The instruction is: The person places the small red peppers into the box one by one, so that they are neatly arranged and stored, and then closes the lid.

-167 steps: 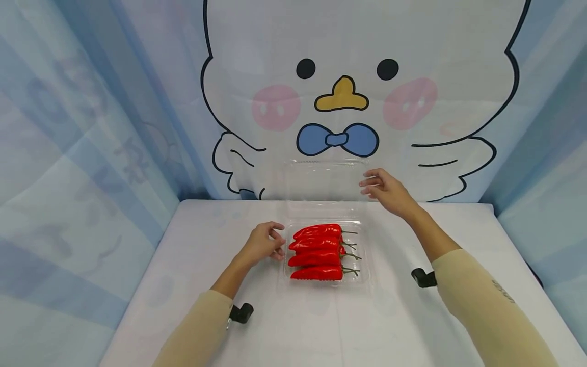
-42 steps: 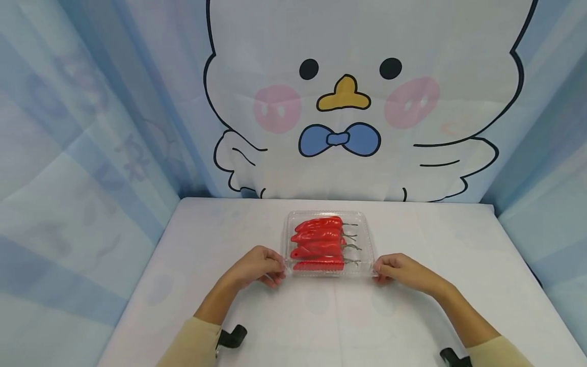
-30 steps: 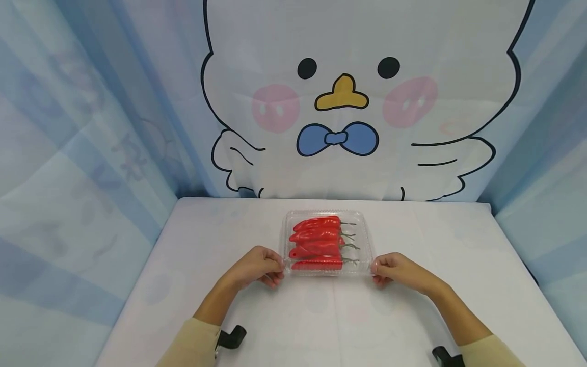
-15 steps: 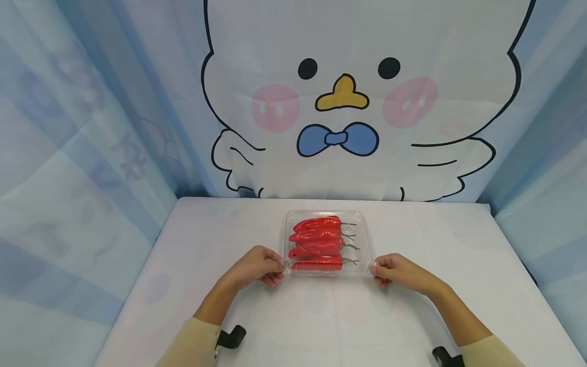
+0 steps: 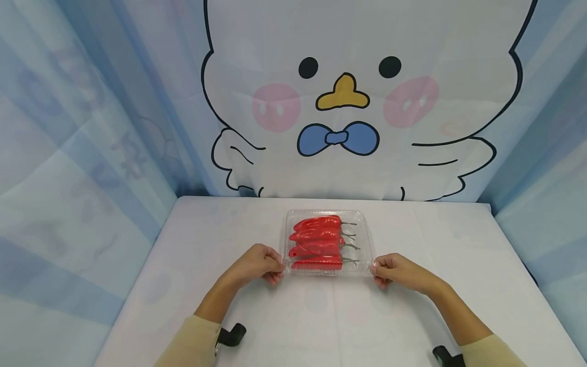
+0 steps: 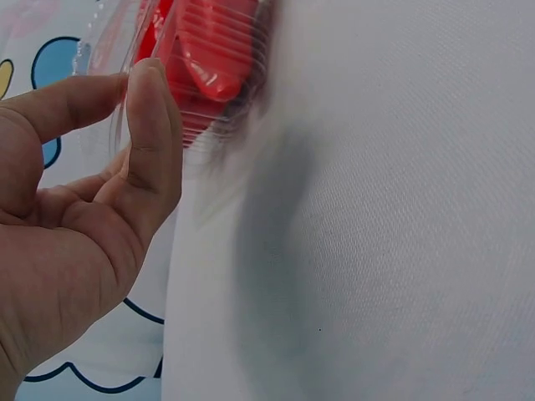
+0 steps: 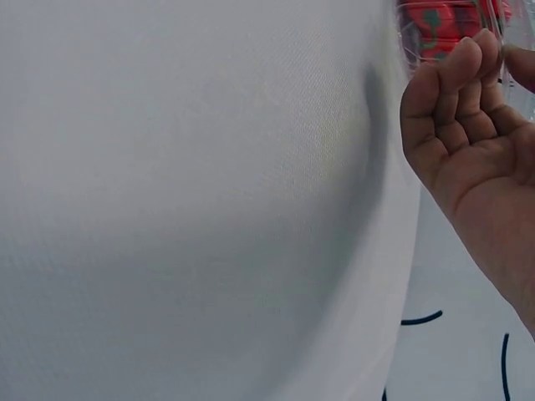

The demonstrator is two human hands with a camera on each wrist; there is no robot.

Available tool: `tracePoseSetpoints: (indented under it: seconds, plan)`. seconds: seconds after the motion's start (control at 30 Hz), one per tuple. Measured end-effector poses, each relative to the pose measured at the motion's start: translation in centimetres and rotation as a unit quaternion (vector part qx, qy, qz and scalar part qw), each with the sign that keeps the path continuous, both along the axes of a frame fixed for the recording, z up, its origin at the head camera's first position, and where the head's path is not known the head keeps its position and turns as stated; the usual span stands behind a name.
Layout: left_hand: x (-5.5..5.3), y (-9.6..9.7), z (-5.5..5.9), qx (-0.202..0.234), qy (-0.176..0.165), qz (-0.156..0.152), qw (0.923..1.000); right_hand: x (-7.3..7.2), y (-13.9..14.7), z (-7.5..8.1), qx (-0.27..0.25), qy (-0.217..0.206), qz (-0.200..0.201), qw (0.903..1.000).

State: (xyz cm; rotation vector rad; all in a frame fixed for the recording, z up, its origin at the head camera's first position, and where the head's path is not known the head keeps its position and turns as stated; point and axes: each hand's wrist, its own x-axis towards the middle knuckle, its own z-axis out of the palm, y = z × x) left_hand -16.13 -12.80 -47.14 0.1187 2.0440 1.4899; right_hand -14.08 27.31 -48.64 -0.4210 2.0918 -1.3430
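A clear plastic clamshell box (image 5: 364, 239) lies on the table with its lid down. Several red chili peppers (image 5: 316, 248) with green stems show through it, lying side by side with the stems to the right. At the box's near left corner my left hand (image 5: 256, 265) pinches the rim between thumb and forefinger, which the left wrist view shows close up beside a red pepper (image 6: 213, 58). My right hand (image 5: 399, 270) pinches the near right corner; in the right wrist view its fingers (image 7: 460, 67) are curled at the plastic edge.
The box stands on a white-covered table (image 5: 312, 326), toward its back edge. Behind it hangs a cloth backdrop (image 5: 339, 173) with a cartoon face and blue bow tie. Blue patterned curtains (image 5: 82, 204) flank both sides. A black wrist mount (image 5: 232, 335) sits under the left sleeve.
Several seconds ago the lid stood up, with the right hand beside it; now it lies over the peppers and both hands pinch the near corners. Over the last second hardly anything has moved.
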Motion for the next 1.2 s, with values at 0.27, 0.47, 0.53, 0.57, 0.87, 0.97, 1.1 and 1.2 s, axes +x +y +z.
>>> tracePoseSetpoints:
  seconds: [0.27, 0.47, 0.53, 0.57, 0.87, 0.97, 1.1, 1.2]
  plan:
    - [-0.23, 0.14, -0.24, 0.000, 0.006, 0.002, 1.0000, 0.08, -0.15, 0.13, -0.001, -0.003, 0.003, 1.0000]
    - [-0.23, 0.04, -0.11, 0.003, 0.007, -0.002, 1.0000, 0.04, -0.17, 0.15, -0.001, -0.003, 0.005, 1.0000]
    - [-0.24, 0.01, -0.13, 0.004, 0.006, -0.002, 1.0000, 0.02, -0.17, 0.13, -0.003, -0.004, 0.005, 1.0000]
    - [-0.26, 0.00, -0.16, 0.005, 0.006, -0.002, 1.0000, 0.02, -0.16, 0.11, -0.004, -0.005, 0.005, 1.0000]
    - [-0.34, -0.09, -0.32, 0.004, 0.004, 0.004, 1.0000, 0.10, -0.08, -0.05, -0.013, -0.015, 0.004, 0.9998]
    - [-0.33, -0.12, -0.35, 0.003, 0.003, 0.004, 1.0000, 0.15, -0.05, -0.03, -0.009, -0.017, 0.002, 0.9998]
    - [-0.27, -0.22, -0.40, 0.005, 0.003, 0.002, 1.0000, 0.20, -0.06, -0.11, -0.009, -0.025, 0.001, 0.9997]
    - [-0.18, -0.26, -0.27, 0.006, 0.002, 0.001, 1.0000, 0.14, 0.11, -0.11, -0.001, -0.028, 0.000, 0.9996]
